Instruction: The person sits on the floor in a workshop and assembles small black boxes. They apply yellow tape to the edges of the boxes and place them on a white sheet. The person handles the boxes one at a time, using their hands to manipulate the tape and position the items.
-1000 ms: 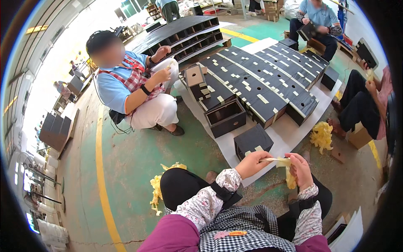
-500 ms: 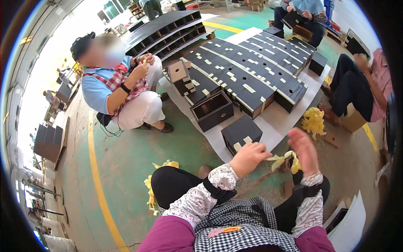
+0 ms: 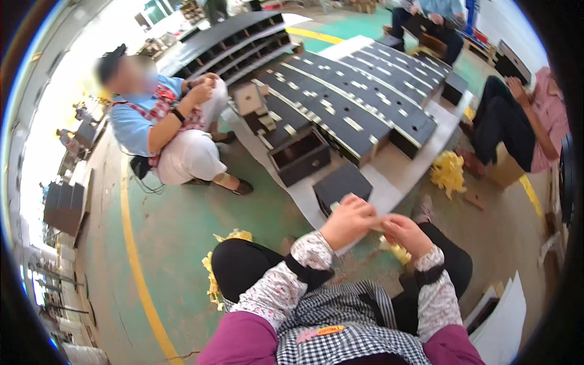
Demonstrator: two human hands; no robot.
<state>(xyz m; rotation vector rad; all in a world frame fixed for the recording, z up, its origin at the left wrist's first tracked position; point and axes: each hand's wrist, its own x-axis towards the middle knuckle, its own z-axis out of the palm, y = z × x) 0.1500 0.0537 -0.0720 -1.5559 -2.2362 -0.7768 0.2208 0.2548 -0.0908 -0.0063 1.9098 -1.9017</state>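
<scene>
My left hand (image 3: 348, 224) and my right hand (image 3: 407, 235) meet in front of my knees, fingertips pinched together. A crumpled strip of yellow masking tape (image 3: 396, 250) shows just below the right fingers. What lies right between the fingertips is mostly covered by the hands. Just beyond the left hand stands a small black box (image 3: 342, 184), with a bit of pale tape on its near side. Behind it an open-topped black box (image 3: 300, 156) rests at the edge of a white sheet (image 3: 389, 185).
Joined black panels (image 3: 340, 97) with pale tape strips cover the sheet. A person in a checked apron (image 3: 158, 121) squats at left; another in pink (image 3: 547, 121) sits at right. Yellow tape heaps (image 3: 448, 173) lie on the floor. A long black compartmented unit (image 3: 234, 52) stands behind.
My right hand has come down and in, from raised with fingers spread to pinching against the left hand. The tape between them has dropped lower. The view has shifted slightly.
</scene>
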